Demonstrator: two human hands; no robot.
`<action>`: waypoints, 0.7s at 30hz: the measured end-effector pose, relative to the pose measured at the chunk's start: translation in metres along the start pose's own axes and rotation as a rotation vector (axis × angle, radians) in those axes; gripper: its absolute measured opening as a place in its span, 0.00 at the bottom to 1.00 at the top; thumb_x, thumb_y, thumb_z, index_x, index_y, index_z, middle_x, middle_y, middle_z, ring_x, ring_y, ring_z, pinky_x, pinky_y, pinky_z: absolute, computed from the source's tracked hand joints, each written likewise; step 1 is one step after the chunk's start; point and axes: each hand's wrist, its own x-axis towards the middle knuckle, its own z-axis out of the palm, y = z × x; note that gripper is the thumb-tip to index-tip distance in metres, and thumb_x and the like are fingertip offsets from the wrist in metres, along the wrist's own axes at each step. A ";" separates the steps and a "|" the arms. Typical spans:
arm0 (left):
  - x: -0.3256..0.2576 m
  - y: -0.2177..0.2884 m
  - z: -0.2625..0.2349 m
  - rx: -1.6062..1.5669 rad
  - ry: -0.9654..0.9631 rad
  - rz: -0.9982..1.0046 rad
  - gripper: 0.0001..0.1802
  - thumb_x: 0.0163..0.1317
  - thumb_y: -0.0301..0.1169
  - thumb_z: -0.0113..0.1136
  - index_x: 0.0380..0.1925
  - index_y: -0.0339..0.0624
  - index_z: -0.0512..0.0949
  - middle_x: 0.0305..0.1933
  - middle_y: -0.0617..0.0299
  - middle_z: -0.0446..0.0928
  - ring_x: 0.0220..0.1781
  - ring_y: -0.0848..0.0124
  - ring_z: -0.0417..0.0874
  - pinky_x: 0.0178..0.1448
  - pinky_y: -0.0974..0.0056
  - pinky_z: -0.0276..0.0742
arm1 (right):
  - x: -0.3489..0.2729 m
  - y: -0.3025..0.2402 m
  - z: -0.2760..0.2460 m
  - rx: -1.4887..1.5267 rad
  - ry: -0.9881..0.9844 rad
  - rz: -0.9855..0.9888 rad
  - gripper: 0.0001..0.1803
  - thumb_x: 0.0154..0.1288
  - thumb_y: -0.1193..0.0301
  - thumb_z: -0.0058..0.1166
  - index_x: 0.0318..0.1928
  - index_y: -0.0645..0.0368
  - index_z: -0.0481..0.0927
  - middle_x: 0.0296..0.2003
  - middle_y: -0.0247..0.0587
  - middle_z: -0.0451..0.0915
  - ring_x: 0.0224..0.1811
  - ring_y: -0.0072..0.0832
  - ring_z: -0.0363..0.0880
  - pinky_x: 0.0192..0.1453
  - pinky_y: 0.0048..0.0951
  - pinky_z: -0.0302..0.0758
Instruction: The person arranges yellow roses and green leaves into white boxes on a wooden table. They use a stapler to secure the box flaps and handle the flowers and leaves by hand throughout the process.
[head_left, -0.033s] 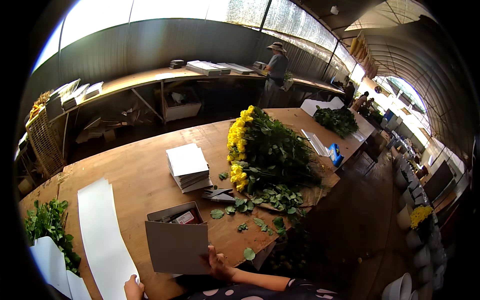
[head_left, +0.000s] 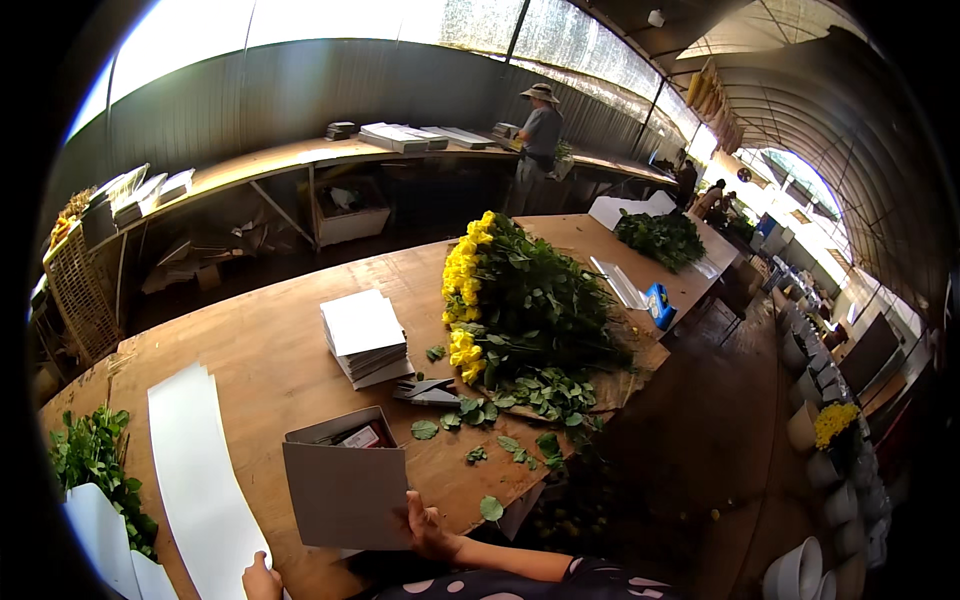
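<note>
My left hand is at the near edge, fingers closed on the lower end of a long white paper strip lying on the table. My right hand has its fingers curled at the right edge of a grey-white square cardboard sheet. That sheet stands upright against the near side of an open box, and I cannot tell whether the two are joined. Inside the box lies a small red and white packet. Beyond it are a stack of white square cards and a dark grey clamp-like tool.
A large bunch of yellow roses with leafy stems lies on the wooden table, with loose leaves nearby. Greenery stands at left. A blue tape dispenser sits farther right. Another person stands by the back bench.
The whole view has shifted slightly, so things sit a little farther left. Both hands keep nearly the same hold on the paper strip and the cardboard sheet.
</note>
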 end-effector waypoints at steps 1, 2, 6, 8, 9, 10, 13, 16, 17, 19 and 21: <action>0.003 -0.010 0.005 0.153 0.038 0.036 0.14 0.46 0.25 0.51 0.36 0.40 0.73 0.24 0.44 0.75 0.27 0.47 0.76 0.34 0.50 0.71 | 0.002 0.003 0.004 0.018 0.012 0.003 0.18 0.62 0.67 0.45 0.46 0.61 0.54 0.34 0.51 0.72 0.32 0.48 0.74 0.29 0.40 0.68; 0.004 -0.015 0.004 0.174 0.099 0.065 0.13 0.47 0.25 0.50 0.36 0.42 0.73 0.23 0.46 0.75 0.26 0.48 0.76 0.33 0.50 0.70 | 0.007 -0.025 -0.007 -0.074 -0.015 0.051 0.18 0.62 0.67 0.44 0.46 0.61 0.54 0.35 0.51 0.72 0.34 0.49 0.74 0.30 0.39 0.69; 0.013 -0.027 -0.010 0.021 0.297 0.098 0.08 0.53 0.30 0.53 0.34 0.47 0.74 0.21 0.53 0.75 0.25 0.57 0.76 0.30 0.56 0.69 | 0.013 -0.033 -0.008 0.121 0.112 -0.100 0.20 0.63 0.66 0.42 0.49 0.63 0.52 0.24 0.57 0.74 0.25 0.54 0.74 0.24 0.46 0.68; 0.015 -0.024 -0.022 -0.053 0.356 0.053 0.06 0.55 0.29 0.54 0.33 0.44 0.76 0.22 0.55 0.75 0.24 0.61 0.76 0.29 0.59 0.68 | 0.012 -0.037 -0.013 0.107 0.083 -0.053 0.21 0.63 0.65 0.42 0.49 0.63 0.52 0.24 0.58 0.74 0.25 0.54 0.73 0.25 0.46 0.68; 0.004 0.005 -0.049 -0.072 0.262 0.045 0.10 0.59 0.34 0.49 0.34 0.44 0.78 0.32 0.55 0.78 0.32 0.57 0.78 0.37 0.59 0.73 | 0.012 -0.034 -0.016 0.095 0.069 -0.026 0.21 0.64 0.65 0.42 0.49 0.63 0.51 0.24 0.58 0.74 0.25 0.54 0.73 0.25 0.47 0.68; 0.006 -0.003 -0.051 -0.033 0.299 0.046 0.13 0.60 0.38 0.47 0.35 0.46 0.78 0.33 0.56 0.78 0.33 0.57 0.79 0.36 0.60 0.73 | 0.013 -0.033 -0.015 0.100 0.066 -0.028 0.21 0.63 0.65 0.42 0.49 0.63 0.52 0.24 0.58 0.74 0.24 0.54 0.73 0.25 0.46 0.68; 0.013 -0.004 -0.058 0.073 0.366 0.031 0.15 0.61 0.42 0.47 0.34 0.48 0.79 0.32 0.59 0.79 0.31 0.61 0.79 0.34 0.62 0.74 | 0.011 -0.019 -0.003 0.091 0.040 0.004 0.21 0.64 0.64 0.41 0.49 0.63 0.53 0.28 0.57 0.73 0.26 0.52 0.74 0.27 0.43 0.68; 0.020 -0.002 -0.057 0.063 0.458 0.079 0.14 0.60 0.43 0.47 0.33 0.49 0.79 0.31 0.60 0.79 0.30 0.61 0.79 0.33 0.63 0.73 | 0.009 -0.013 0.000 0.056 -0.004 0.070 0.20 0.64 0.64 0.40 0.50 0.63 0.54 0.36 0.55 0.72 0.33 0.50 0.74 0.33 0.41 0.70; 0.021 -0.003 -0.056 0.119 0.470 0.050 0.14 0.60 0.43 0.47 0.33 0.49 0.79 0.31 0.60 0.79 0.30 0.61 0.79 0.33 0.63 0.73 | 0.010 -0.016 -0.001 0.052 -0.008 0.074 0.21 0.64 0.64 0.40 0.50 0.64 0.54 0.36 0.56 0.72 0.32 0.50 0.74 0.31 0.40 0.70; 0.026 -0.008 -0.053 0.124 0.479 0.045 0.14 0.60 0.43 0.47 0.34 0.50 0.79 0.31 0.61 0.79 0.29 0.62 0.79 0.32 0.63 0.73 | 0.010 -0.022 -0.005 -0.027 0.004 0.021 0.21 0.64 0.65 0.42 0.49 0.66 0.55 0.35 0.56 0.71 0.30 0.50 0.74 0.28 0.39 0.70; 0.031 -0.019 -0.051 0.031 0.469 0.096 0.14 0.60 0.43 0.47 0.34 0.51 0.79 0.31 0.62 0.79 0.29 0.62 0.79 0.31 0.64 0.73 | 0.007 -0.025 -0.006 -0.173 0.038 -0.087 0.21 0.63 0.65 0.43 0.48 0.68 0.56 0.33 0.57 0.71 0.27 0.50 0.74 0.25 0.37 0.69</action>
